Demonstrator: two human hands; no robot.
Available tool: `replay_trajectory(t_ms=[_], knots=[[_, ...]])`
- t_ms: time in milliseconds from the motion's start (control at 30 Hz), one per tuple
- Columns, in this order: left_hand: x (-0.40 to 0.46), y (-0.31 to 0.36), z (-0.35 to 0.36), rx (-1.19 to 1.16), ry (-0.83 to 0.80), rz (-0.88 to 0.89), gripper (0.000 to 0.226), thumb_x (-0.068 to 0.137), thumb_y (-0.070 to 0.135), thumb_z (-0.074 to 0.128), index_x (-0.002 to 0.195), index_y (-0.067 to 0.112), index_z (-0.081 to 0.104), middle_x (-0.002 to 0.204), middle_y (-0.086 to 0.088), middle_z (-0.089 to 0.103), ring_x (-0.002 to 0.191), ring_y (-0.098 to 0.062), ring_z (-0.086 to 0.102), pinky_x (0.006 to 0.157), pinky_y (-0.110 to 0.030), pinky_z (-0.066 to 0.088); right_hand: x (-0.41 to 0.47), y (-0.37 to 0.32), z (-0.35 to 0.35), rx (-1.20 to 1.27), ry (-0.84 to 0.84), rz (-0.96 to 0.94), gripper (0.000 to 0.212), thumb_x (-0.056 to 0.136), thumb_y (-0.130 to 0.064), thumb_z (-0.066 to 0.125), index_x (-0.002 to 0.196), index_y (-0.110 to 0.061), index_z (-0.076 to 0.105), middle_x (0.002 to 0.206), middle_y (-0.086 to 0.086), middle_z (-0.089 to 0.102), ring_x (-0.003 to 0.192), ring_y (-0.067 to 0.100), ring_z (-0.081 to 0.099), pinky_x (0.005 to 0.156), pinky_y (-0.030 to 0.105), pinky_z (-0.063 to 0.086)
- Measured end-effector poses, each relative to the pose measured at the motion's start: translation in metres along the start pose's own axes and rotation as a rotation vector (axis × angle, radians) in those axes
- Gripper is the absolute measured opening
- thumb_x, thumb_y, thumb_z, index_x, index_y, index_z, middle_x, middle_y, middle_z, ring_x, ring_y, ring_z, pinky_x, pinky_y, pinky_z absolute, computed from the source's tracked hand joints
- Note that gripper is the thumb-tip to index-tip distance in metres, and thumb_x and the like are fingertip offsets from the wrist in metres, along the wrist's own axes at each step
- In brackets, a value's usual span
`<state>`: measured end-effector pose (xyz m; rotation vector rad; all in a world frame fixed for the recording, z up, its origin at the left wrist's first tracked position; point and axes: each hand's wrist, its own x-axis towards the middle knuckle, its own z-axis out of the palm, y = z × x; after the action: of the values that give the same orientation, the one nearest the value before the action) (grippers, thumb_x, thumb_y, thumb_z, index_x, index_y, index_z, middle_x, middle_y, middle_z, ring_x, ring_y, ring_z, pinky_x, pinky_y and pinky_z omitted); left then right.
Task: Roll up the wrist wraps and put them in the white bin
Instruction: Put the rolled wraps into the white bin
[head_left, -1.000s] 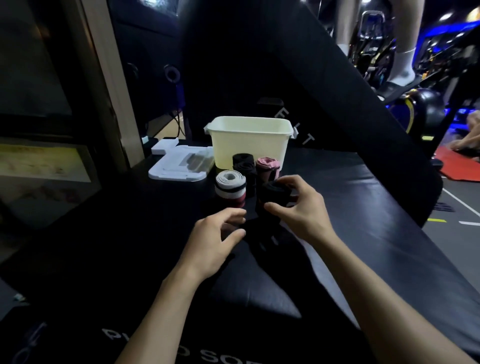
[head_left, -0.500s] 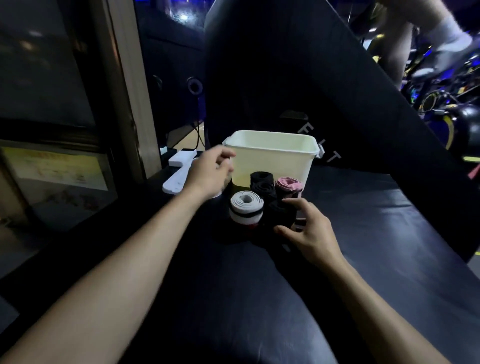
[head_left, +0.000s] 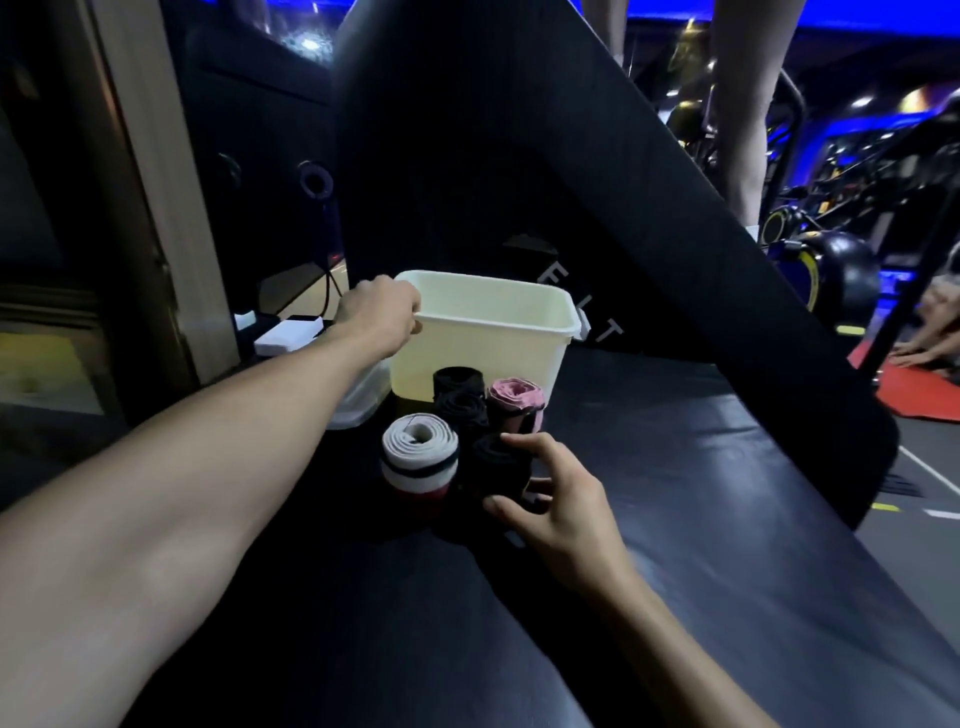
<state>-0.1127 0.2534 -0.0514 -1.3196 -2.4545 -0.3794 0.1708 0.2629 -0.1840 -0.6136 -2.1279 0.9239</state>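
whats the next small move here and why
Probably close the right hand on the black rolled wrap and lift it into the white bin. Its fingers already curl around that roll, the left hand grips the bin's near-left rim to steady it, and all the rolls stand outside the bin.

The left arm stretches far forward across the frame, bare forearm long and nearly straight, wrist slightly bent. The left hand (head_left: 382, 314) is curled closed, knuckles up, fingers clamped on the near left corner of the white bin (head_left: 519, 332). The right arm comes in from the lower right, elbow low. The right hand (head_left: 553, 493) is spread, thumb and forefinger cupped loosely around a black rolled wrap (head_left: 498, 465), not squeezed tight
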Motion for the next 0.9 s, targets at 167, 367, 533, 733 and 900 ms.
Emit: replay_trajectory(t_ms=[167,367,533,733,900], knots=[[-0.023,-0.003,-0.051,-0.025,0.162,-0.026,0.01,0.098,0.024,0.068,0.103,0.02,0.075,0.107,-0.017,0.069,0.108,-0.039,0.062,0.073,-0.037,0.044,0.0,-0.011,-0.004,0.005,-0.07,0.025,0.064,0.08,-0.026,0.083,0.135,-0.045,0.056,0.13,-0.019,0.055,0.116,-0.001,0.058,0.1,0.021,0.05],[-0.098,-0.054,-0.15,-0.195,0.345,-0.054,0.016,0.088,0.036,0.077,0.096,0.022,0.076,0.09,-0.01,0.075,0.088,-0.035,0.068,0.074,-0.037,0.051,-0.017,-0.056,-0.035,-0.006,0.023,0.008,0.055,0.085,-0.025,0.079,0.132,-0.041,0.056,0.134,-0.01,0.052,0.121,0.005,0.052,0.103,0.012,0.038],[-0.218,-0.092,-0.198,-0.342,0.325,-0.038,0.009,0.084,0.024,0.084,0.09,0.02,0.078,0.076,0.001,0.072,0.06,0.001,0.066,0.062,-0.021,0.053,-0.04,-0.094,-0.068,0.081,0.075,0.072,0.026,0.092,-0.021,0.072,0.103,-0.043,0.063,0.105,-0.02,0.067,0.099,-0.001,0.064,0.08,0.013,0.048],[-0.331,-0.131,-0.193,-0.411,0.185,-0.042,0.017,0.082,0.018,0.086,0.078,0.031,0.075,0.072,0.011,0.074,0.069,-0.001,0.066,0.062,-0.016,0.043,-0.066,-0.135,-0.077,0.311,0.044,0.221,0.018,0.104,-0.042,0.052,0.111,-0.033,0.065,0.113,0.0,0.074,0.103,0.015,0.067,0.083,0.03,0.049],[-0.371,-0.148,-0.172,-0.439,0.104,-0.029,0.026,0.08,0.013,0.087,0.079,0.036,0.074,0.079,0.02,0.074,0.079,-0.006,0.07,0.074,-0.029,0.054,-0.071,-0.168,-0.059,0.336,-0.22,0.283,0.033,0.1,-0.056,0.051,0.12,-0.035,0.066,0.113,-0.004,0.075,0.1,0.02,0.073,0.091,0.043,0.056]])
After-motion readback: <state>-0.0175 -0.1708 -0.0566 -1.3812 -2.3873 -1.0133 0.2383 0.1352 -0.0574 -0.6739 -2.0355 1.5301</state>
